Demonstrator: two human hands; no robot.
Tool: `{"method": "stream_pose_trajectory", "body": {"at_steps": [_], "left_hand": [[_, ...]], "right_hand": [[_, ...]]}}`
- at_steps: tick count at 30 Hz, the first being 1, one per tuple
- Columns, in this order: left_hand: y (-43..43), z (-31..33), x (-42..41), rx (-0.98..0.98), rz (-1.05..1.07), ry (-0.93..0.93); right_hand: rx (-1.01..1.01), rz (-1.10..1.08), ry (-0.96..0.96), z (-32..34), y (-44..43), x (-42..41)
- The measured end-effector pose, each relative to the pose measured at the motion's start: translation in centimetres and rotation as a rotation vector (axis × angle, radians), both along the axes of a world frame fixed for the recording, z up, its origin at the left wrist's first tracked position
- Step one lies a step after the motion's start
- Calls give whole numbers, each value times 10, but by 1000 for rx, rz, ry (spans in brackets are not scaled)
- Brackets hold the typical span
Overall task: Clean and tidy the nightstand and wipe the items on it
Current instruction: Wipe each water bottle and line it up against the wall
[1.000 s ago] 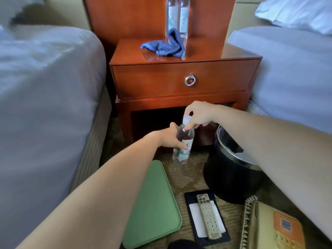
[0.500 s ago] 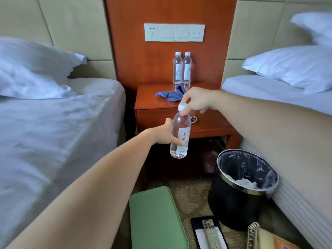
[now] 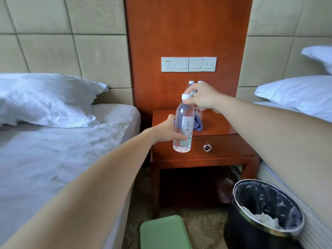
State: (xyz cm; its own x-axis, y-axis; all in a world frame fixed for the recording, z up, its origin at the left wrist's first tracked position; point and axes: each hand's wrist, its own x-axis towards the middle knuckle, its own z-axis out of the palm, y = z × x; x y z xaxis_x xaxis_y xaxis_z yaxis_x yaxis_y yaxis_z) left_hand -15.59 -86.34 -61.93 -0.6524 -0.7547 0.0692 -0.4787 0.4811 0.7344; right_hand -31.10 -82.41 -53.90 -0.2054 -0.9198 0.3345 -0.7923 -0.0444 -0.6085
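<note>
A clear water bottle [image 3: 183, 126] with a white cap and a white label is held upright in the air in front of the wooden nightstand [image 3: 215, 151]. My left hand [image 3: 168, 131] grips its lower body from the left. My right hand [image 3: 201, 97] pinches its cap from the right. A blue cloth [image 3: 197, 124] lies on the nightstand top, mostly hidden behind the bottle. Two more bottles [image 3: 191, 82] stand at the back of the nightstand, only their caps showing above my right hand.
Beds with white sheets flank the nightstand, left bed [image 3: 53, 144] and right bed [image 3: 291, 108]. A black lined bin [image 3: 260, 212] with crumpled tissue stands on the carpet at lower right. A green tray [image 3: 163, 232] lies on the floor. A switch panel [image 3: 188, 64] is on the wall.
Both hands have lifted the bottle from the floor up to the level of the nightstand top. My view has tilted upward, so the remote and telephone on the floor have left the frame.
</note>
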Motion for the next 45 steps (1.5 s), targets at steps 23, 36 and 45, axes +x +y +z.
{"method": "stream_pose_trajectory", "body": {"at_steps": [23, 36, 45], "left_hand": [[-180, -39, -32, -133, 146, 289], [-225, -72, -82, -33, 221, 510], [-239, -76, -122, -7, 145, 511]], "right_hand": [[-217, -63, -47, -15, -166, -10], [306, -220, 418, -122, -163, -93], [-418, -457, -290, -92, -180, -123]]}}
